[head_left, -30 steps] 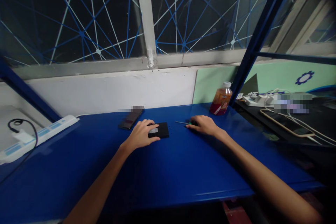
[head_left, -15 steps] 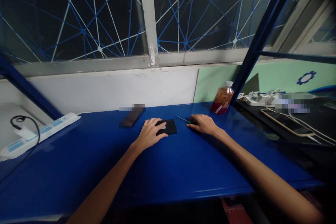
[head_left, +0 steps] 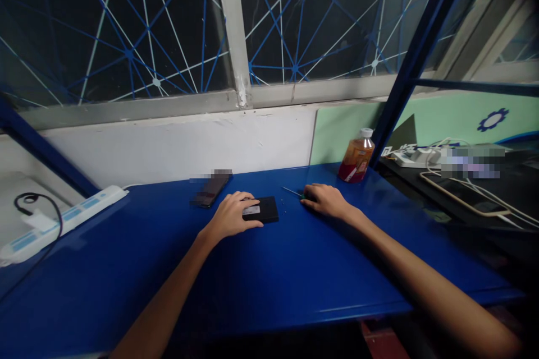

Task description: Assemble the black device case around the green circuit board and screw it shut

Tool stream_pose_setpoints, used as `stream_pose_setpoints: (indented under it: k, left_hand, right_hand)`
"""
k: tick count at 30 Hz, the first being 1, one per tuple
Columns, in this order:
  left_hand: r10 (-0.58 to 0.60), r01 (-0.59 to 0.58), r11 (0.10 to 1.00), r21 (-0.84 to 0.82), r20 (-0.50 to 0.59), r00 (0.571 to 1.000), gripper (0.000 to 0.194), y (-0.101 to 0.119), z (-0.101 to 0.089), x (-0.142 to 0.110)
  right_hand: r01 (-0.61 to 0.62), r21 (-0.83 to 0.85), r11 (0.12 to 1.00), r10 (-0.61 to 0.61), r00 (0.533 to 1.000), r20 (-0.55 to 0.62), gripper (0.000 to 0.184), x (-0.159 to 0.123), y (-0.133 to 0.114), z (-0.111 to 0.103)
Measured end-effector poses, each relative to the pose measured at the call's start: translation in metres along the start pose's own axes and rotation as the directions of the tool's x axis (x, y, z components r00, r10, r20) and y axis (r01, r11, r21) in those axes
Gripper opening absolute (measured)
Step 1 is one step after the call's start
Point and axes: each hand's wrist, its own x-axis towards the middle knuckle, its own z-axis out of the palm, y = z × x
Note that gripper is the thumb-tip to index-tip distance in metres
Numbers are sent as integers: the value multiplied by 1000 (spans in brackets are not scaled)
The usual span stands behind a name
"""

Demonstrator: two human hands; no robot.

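A small flat black box [head_left: 264,208] with a white label lies on the blue table [head_left: 269,280]. My left hand [head_left: 233,215] rests over its left end, fingers curled on it. My right hand [head_left: 327,199] lies to the right of the box, closed over the green handle of a thin screwdriver [head_left: 293,192] whose metal shaft points left and away. A few tiny specks, maybe screws, lie on the table between the box and my right hand.
A dark phone [head_left: 209,190] lies behind my left hand. An orange drink bottle [head_left: 356,157] stands at the back right. A white power strip [head_left: 63,217] lies at the left edge. A second desk with cables and a strip [head_left: 416,157] sits to the right.
The black box and my left hand have shifted slightly back to the left compared with half a second ago. My right hand has stayed on the screwdriver.
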Motion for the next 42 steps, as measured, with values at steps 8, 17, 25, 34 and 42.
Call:
stream_pose_setpoints:
  k: [8,17,25,34,42]
  left_hand:
    - [15,-15,998,62,-7,1000,63,11,2,-3]
    - [62,-26,961,276,-123,990,53,30,23,1]
    - [87,-64,966,252,-81,993,51,19,24,7]
    - [70,-70,992,103,-1,998,57,-1,13,2]
    - [44,-41,989,141,-24,999,60,1,20,0]
  right_hand:
    - [25,-47,999,-25,1000,-4,31,0,1,3]
    - [44,-27,999,-45,999,-11,29,2,4,3]
    - [37,-31,999,-37,999,-17,29,2,3,5]
    - [8,-56,998,-15,992,-123,35,3,2,5]
    - [-28,-47,999,20,986,-167,45,5,-1,12]
